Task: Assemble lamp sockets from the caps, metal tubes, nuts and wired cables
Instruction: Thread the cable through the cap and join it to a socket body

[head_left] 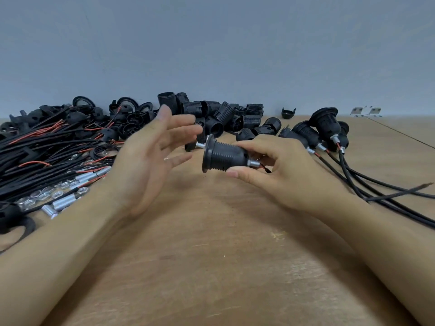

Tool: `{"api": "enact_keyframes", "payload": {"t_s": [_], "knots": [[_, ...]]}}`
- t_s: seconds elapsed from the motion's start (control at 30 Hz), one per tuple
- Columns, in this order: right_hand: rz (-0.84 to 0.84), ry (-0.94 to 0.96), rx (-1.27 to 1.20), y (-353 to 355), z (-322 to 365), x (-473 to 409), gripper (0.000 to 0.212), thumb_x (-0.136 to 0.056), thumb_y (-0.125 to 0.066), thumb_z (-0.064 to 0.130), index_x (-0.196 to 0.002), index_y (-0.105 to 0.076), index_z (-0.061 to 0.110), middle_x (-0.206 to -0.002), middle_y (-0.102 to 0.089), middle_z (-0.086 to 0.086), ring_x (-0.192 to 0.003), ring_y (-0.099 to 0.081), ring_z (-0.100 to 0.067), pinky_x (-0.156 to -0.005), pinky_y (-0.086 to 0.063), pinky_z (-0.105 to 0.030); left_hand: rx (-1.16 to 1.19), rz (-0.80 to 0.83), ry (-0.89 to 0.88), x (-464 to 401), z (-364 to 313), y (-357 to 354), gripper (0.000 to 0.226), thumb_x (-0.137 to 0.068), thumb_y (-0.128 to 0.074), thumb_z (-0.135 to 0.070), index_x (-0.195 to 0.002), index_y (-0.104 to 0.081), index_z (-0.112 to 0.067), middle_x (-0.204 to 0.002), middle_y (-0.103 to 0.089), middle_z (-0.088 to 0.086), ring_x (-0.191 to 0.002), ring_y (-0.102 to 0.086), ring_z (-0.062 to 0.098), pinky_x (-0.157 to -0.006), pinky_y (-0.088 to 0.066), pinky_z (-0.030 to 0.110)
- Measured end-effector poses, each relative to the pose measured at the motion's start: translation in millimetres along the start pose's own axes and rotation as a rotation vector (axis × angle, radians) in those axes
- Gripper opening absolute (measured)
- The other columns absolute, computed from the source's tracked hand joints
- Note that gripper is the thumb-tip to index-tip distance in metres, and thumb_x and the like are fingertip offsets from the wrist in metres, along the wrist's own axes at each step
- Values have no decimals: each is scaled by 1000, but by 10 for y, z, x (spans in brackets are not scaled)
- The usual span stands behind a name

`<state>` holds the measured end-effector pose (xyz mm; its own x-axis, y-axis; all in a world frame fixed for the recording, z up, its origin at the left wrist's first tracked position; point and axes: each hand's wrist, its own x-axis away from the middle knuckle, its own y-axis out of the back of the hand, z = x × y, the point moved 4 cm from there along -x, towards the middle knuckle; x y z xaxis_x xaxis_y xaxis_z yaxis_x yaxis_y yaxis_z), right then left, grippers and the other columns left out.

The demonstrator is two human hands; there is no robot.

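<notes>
At my far left lies a heap of cables, black with red wire ends showing, spread over the table. Along its near edge sit clear nuts and metal tubes, some tubes already on cable ends. Behind the heap are black rings and caps.

My left hand is held up above the table with fingers straight and spread, palm turned right, holding nothing. It is blurred at the fingertips.

Just right of it, off the table, is the socket, lying sideways with its wide flange towards my left hand. A short tube sticks from its narrow end with red wire coming out. My right hand pinches that narrow end, thumb below and fingers over the top.

Behind the socket, against the wall, is a pile of threaded shells. One lone cap stands further right.

At my right lie finished sockets together, their cables trailing towards the near right edge.
</notes>
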<state>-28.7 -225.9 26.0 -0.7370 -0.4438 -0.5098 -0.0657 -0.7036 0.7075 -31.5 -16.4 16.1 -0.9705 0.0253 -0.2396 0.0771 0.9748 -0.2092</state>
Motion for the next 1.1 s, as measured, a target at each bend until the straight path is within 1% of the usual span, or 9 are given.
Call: {"api": "enact_keyframes", "payload": {"t_s": [0.07,0.23,0.43,0.53,0.6,0.73,0.9,1.0,1.1], "knots": [[3,-1,-6,-4,3,-5,35,-84,-71,43,-116,-68,31,-92,-68,1,-85,-63,-16,-77,-48,-38,-22,70,27,11,33,-32,65,-95,-34,-60,-129,-60,-11,-116,-73,9,-127,-58,22,-112,-33,50],[-8,-8,-50,-3,-15,-1,30,-86,-70,41,-113,-59,45,-92,-67,7,-86,-61,-9,-77,-47,-25,181,-69,-65,4,-113,123,63,-98,-35,-57,-90,-78,-11,-45,-52,3,-82,-69,29,-92,-48,44],[45,-51,-34,-22,7,2,30,-87,-69,38,-116,-67,30,-96,-68,1,-89,-61,-14,-81,-47,-34,-348,159,-176,57,13,-101,40,-85,-64,-35,-123,-64,-21,-123,-69,-3,-117,-63,14,-94,-51,33],[79,-24,-31,-31,33,11,28,-89,-68,35,-117,-64,36,-92,-65,5,-85,-57,-8,-75,-43,-21,-479,335,-177,104,88,-188,50,-85,-66,-26,-133,-57,-19,-128,-66,-5,-119,-61,12,-96,-50,26],[77,-2,-36,-29,68,18,28,-89,-69,34,-116,-62,39,-92,-65,8,-87,-58,-8,-76,-42,-16,-562,279,-162,97,82,-161,46,-90,-59,-46,-127,-64,-20,-117,-71,-6,-108,-66,9,-91,-51,27],[-113,-30,-50,63,26,-21,30,-88,-70,36,-116,-69,25,-97,-71,4,-90,-64,-12,-81,-51,-33,-842,12,-147,36,109,11,87,-93,-14,-75,-63,-75,-21,-48,-57,-6,-48,-54,4,-58,-38,22],[-533,-340,98,451,-395,-49,34,-86,-71,39,-117,-68,25,-93,-68,20,-80,-59,12,-71,-40,-3,-739,-55,-195,-24,141,75,77,-90,-27,-75,-66,-71,-17,-50,-52,-1,-43,-48,5,-51,-39,19],[-456,-561,286,586,-694,-3,35,-93,-62,28,-122,-57,10,-113,-65,-9,-107,-61,-24,-82,-44,-31,-872,14,-209,0,194,31,58,-92,-34,-72,-67,-67,-31,-63,-66,-4,-57,-62,8,-65,-51,34],[-332,-653,408,582,-803,18,11,-93,-54,14,-97,-52,5,-102,-60,-19,-100,-52,-40,-70,-34,-35,-894,17,-205,-2,175,28,44,-92,-41,-64,-65,-65,-39,-71,-70,-2,-63,-64,12,-70,-54,39]]}}
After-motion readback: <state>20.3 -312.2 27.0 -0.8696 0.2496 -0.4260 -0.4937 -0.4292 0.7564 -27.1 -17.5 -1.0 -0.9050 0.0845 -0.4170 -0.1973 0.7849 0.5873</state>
